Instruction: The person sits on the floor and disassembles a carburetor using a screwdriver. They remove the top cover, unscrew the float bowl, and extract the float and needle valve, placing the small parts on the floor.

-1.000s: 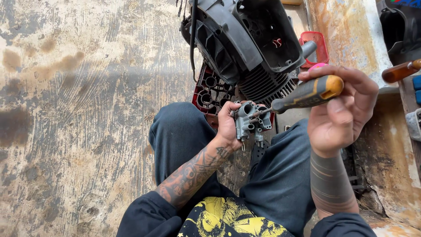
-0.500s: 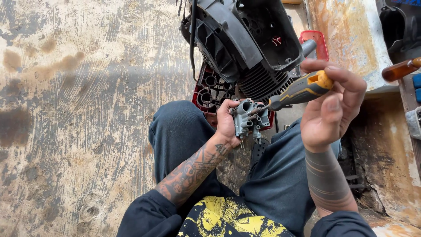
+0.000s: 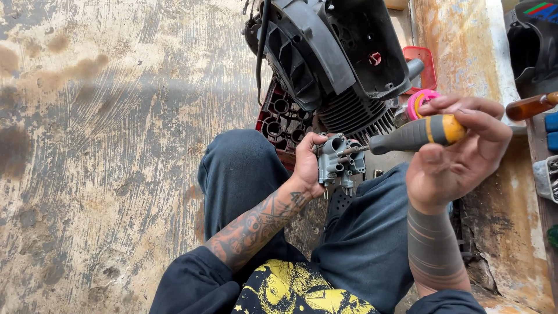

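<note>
Grey metal carburettor (image 3: 339, 160) sits in the left hand (image 3: 308, 166), grip closed round it above the lap. Right hand (image 3: 456, 154) clasps a yellow-and-black screwdriver (image 3: 415, 134) — tip touching the carburettor — near the black engine (image 3: 331, 58).

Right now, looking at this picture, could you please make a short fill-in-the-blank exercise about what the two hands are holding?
1. The left hand holds a small grey ____ part above the knees.
2. The right hand grips a screwdriver with a black and ____ handle.
3. The screwdriver's tip points toward the ____ hand.
4. The big black engine lies on the ____, beyond the knees.

Missing words: metal; orange; left; floor
</note>
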